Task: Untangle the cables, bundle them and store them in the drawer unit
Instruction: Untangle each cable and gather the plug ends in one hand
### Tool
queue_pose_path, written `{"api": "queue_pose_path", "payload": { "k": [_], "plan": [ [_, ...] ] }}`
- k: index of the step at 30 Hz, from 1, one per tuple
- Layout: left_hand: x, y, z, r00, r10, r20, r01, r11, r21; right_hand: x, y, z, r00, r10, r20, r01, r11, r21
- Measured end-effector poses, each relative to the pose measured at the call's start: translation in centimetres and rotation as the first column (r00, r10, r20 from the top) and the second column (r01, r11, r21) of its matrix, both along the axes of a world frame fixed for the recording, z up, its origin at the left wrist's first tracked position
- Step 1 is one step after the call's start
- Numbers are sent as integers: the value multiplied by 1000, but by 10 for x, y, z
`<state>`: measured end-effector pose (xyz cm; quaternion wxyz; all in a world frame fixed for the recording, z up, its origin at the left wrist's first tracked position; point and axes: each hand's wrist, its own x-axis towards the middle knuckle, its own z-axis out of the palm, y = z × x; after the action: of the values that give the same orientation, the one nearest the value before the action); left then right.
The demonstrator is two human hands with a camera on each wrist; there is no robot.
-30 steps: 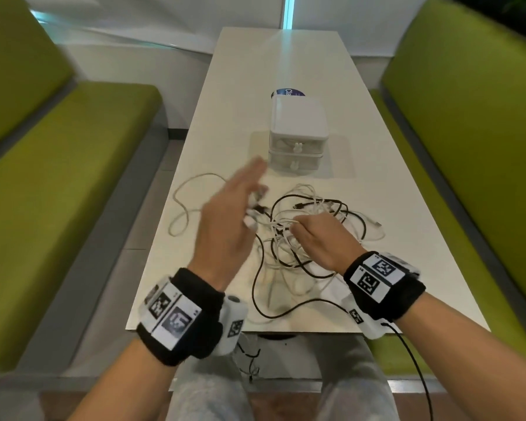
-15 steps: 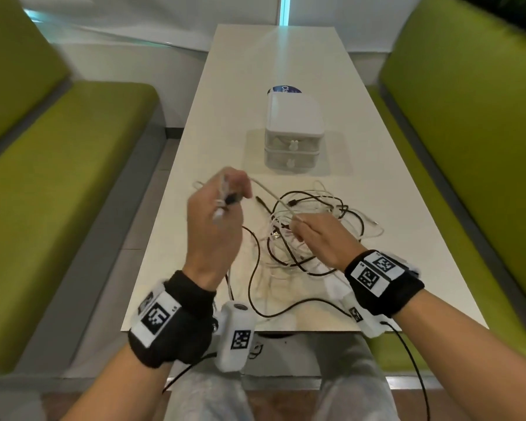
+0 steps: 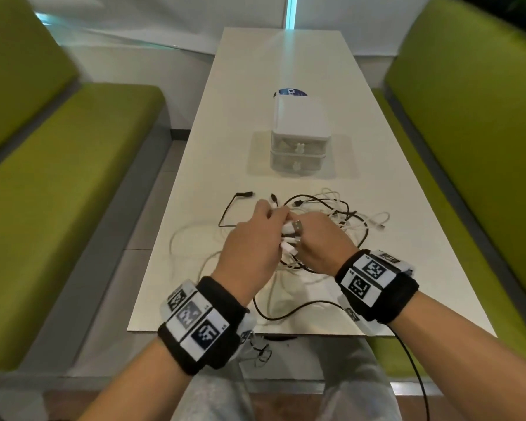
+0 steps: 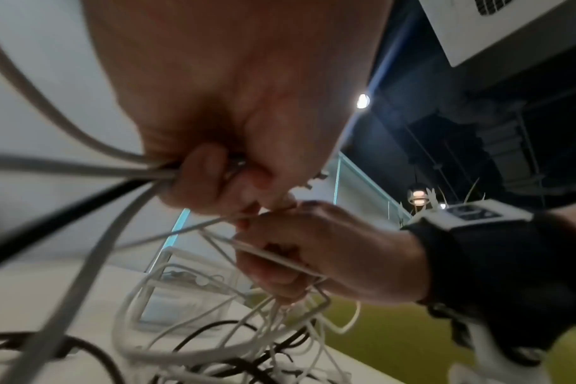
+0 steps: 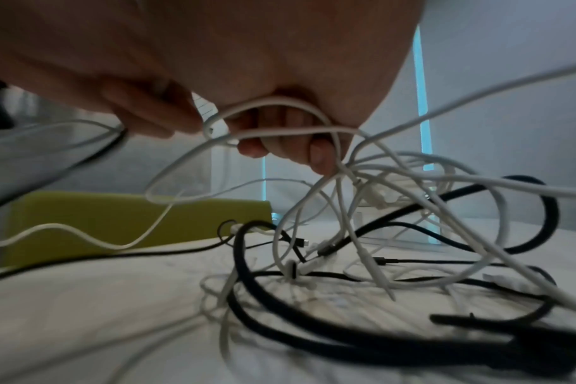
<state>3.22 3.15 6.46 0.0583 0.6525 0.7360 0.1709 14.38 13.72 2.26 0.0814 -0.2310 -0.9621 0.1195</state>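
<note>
L hand (image 3: 249,247) grips white cable strands | R hand (image 3: 319,241) pinches white cables | tangled black+white cables (image 3: 340,217) in front of white plastic two-drawer unit (image 3: 299,129)

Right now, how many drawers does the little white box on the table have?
2. The upper drawer sits right under the lid of the drawer unit, and the lower drawer is beneath it, next to the table. Both look closed; none seem hidden.
</note>
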Motion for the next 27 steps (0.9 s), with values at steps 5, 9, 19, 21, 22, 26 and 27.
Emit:
{"api": "queue_pose_path", "payload": {
  "k": [5,9,19,21,22,26,27],
  "plan": [
    [-2,4,-6,997,-75,13,75,996,-51,8,-2,-10,1000,-11,24,12,1000,-10],
    [-21,-4,11,817,-186,546,34,961,276,16,7,-4,987,-123,-103,98,971,-218],
    [-44,-6,12,796,-93,599,-120,945,305,13,-9,26,975,-119,-186,39,922,-385],
    [-44,-10,15,774,-101,626,-114,949,293,19,-17,34,980,-67,-188,-22,898,-439],
    [-43,-11,17,771,-105,628,-102,953,285,21,-21,38,984,-25,-177,-57,895,-442],
    [-41,-18,21,752,-164,638,53,981,189,33,-41,43,988,155,-8,-144,894,-425],
    [-40,-21,21,739,-189,647,115,981,154,35,-47,40,977,201,66,-153,888,-435]
  ]
}}
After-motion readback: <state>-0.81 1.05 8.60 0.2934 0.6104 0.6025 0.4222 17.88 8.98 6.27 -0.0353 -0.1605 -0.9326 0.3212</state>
